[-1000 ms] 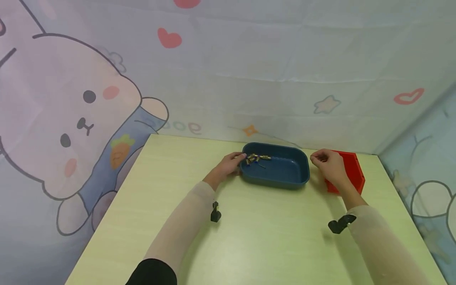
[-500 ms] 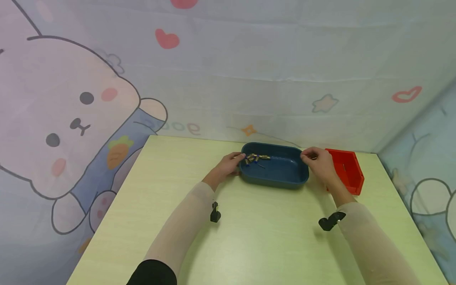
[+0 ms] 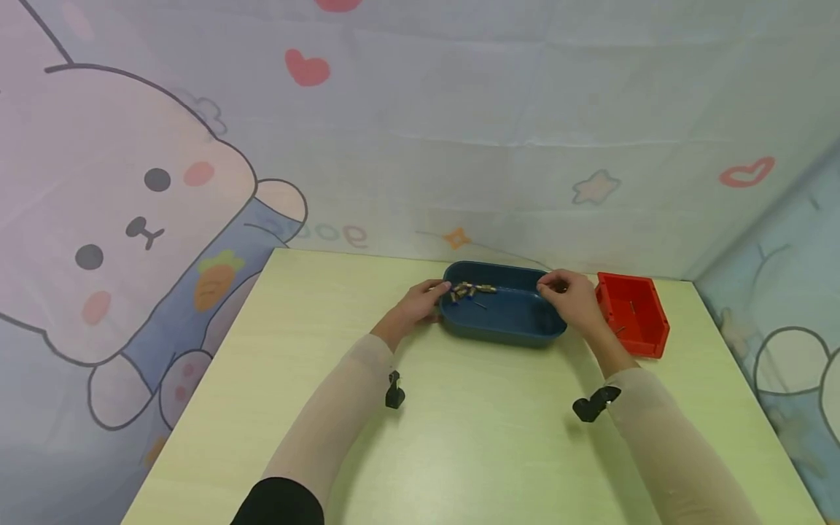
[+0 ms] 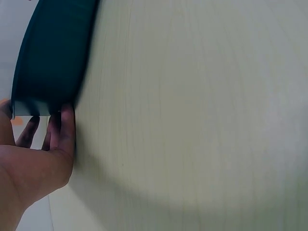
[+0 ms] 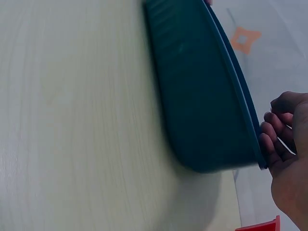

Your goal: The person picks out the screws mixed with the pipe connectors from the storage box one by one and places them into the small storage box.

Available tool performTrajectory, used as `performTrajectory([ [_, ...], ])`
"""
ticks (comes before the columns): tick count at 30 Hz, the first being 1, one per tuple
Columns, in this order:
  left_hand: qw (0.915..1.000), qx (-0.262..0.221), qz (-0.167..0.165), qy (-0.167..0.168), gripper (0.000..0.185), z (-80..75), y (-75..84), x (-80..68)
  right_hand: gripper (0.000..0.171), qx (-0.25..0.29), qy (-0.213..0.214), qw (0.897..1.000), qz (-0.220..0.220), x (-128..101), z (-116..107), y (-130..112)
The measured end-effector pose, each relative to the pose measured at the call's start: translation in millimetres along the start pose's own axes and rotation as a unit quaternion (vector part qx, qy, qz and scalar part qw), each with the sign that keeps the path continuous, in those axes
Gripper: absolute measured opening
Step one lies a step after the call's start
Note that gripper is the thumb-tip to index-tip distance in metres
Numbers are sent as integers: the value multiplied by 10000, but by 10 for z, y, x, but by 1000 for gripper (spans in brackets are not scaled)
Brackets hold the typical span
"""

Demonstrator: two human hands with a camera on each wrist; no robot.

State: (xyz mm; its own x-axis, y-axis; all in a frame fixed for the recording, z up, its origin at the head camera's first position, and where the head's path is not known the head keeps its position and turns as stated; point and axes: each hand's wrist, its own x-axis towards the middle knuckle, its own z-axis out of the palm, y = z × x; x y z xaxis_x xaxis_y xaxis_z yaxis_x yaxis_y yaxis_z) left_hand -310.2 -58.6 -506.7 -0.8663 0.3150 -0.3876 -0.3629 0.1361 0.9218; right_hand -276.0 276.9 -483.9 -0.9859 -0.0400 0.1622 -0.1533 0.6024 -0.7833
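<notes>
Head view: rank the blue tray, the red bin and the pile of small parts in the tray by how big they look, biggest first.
1. Blue tray, clearly largest.
2. Red bin, smaller at about the same depth on the table.
3. Pile of small parts, smallest by far.

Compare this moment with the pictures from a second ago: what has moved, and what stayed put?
The right hand moved leftward, from over the red bin to the right end of the blue tray; its fingers are curled, and whether they hold anything cannot be told. The red bin is now uncovered. The left hand stayed at the tray's left end, and the small parts still lie in the tray's left part.
</notes>
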Motion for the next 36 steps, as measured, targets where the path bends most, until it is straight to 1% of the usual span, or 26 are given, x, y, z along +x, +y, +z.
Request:
performTrajectory([
  [6, 9997, -203, -123, -65, 60, 0, 70, -17, 16, 123, -284, 9995, 81, 45, 61, -48],
  [10, 9995, -156, -246, -82, 57, 19, 142, -21, 16, 95, -408, 9991, 78, 68, 108, -78],
  [15, 9991, -126, -390, 91, 54, 27, 197, -4, 16, 151, -513, 9986, -35, 92, 195, -130],
  [20, 9994, -1, -278, 205, 56, -2, 194, 24, 13, 222, -549, 9982, -127, 126, 286, -230],
  [24, 9996, 102, -236, 124, 57, -36, 186, 30, 14, 248, -624, 9977, -65, 157, 376, -279],
  [29, 9993, 157, -340, -16, 56, -61, 176, 2, 14, 135, -721, 9973, 66, 154, 491, -331],
  [36, 9993, 69, -357, -65, 54, -88, 144, -18, 14, 192, -710, 9973, -70, 149, 629, -392],
])
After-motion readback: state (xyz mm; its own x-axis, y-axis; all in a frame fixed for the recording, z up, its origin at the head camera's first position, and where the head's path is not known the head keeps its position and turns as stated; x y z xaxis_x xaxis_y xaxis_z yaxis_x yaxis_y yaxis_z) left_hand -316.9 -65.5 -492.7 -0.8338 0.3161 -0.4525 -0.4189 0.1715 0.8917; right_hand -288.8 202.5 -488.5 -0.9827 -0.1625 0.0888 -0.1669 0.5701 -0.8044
